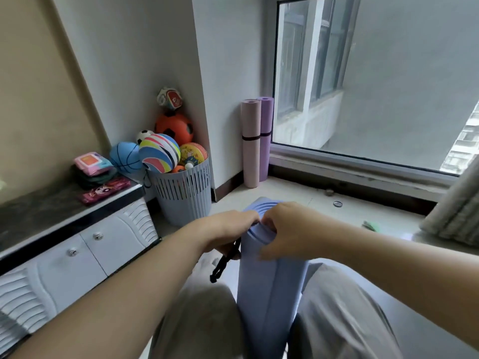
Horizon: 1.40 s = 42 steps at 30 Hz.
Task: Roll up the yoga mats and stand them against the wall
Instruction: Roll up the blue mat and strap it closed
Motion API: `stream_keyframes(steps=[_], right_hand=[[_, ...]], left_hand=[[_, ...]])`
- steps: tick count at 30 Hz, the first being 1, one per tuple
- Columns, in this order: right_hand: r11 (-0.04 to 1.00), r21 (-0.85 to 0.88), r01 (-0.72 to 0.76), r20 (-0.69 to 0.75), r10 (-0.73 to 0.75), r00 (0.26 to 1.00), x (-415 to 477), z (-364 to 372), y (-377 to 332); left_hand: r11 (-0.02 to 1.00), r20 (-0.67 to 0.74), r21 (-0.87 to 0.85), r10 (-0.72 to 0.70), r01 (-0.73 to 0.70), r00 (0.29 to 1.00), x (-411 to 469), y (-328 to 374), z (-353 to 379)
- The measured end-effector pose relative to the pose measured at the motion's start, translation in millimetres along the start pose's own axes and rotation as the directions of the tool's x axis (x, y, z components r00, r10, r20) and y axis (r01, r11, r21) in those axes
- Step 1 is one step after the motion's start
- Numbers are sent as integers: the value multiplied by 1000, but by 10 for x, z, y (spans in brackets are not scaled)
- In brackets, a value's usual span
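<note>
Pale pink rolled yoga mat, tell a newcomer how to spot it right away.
Find the large window; at its lower left corner two rolled mats stand upright against the white wall. The pale pink rolled yoga mat is the nearer, left one, beside the purple rolled mat.

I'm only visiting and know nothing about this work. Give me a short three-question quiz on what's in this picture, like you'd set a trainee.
1. True or false: the pink mat and the purple mat stand upright beside the window.
2. What does the left hand hold next to the blue mat? A) a ball B) a black strap C) a cup
3. Fill in: the balls are piled in a slatted ____.
Key: 1 true; 2 B; 3 basket.
</note>
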State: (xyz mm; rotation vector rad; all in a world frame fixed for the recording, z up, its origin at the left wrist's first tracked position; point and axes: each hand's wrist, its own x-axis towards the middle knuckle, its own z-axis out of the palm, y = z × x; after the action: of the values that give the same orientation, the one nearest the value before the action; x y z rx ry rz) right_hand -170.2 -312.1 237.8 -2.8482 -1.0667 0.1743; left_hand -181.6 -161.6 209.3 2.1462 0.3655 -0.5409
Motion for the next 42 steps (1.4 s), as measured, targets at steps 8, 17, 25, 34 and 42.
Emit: stream_keyframes(steps=[8,17,25,34,42], right_hand=[[1000,14,18,239,-21,971,-53,-325,103],[848,499,177,-157,-112,981,490,-484,217],[458,858,235,-244,-39,969,541,-480,383],[-457,889,37,-103,-119,988,376,-299,470],[-822,569,-8,-202,-149,968,278,-233,549]], left_hand=[[997,61,76,23,-27,998,-31,2,29],[804,-321,84,581,-589,747,-251,262,-447],[715,-447,131,661,-687,602,-241,167,-595],[-50,-332,-941,342,-335,879,-188,301,-314],[-354,-406,-901,487,-251,773,-223,266,-342]])
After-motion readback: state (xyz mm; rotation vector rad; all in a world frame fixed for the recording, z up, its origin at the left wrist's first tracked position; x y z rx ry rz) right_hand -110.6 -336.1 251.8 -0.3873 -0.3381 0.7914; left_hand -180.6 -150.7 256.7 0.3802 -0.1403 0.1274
